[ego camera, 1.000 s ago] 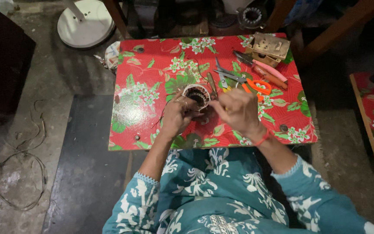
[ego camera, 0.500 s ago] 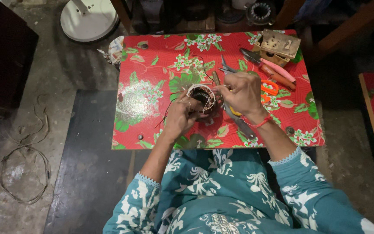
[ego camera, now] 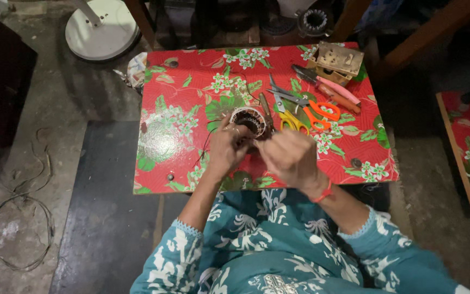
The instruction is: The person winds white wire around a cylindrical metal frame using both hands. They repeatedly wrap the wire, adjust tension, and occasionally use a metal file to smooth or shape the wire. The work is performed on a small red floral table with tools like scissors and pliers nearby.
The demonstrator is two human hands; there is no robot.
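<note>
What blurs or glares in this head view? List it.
Head view: right hand motion-blurred; left hand and the wound ring sharper; soft sheen on the glossy red tablecloth; floor edges dim; scissors in focus.

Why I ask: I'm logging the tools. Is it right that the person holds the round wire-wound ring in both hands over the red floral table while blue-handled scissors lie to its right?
Not quite. The head view shows the scissors have orange handles, not blue. The rest stands: left hand and right hand hold the ring over the red floral table.
</note>
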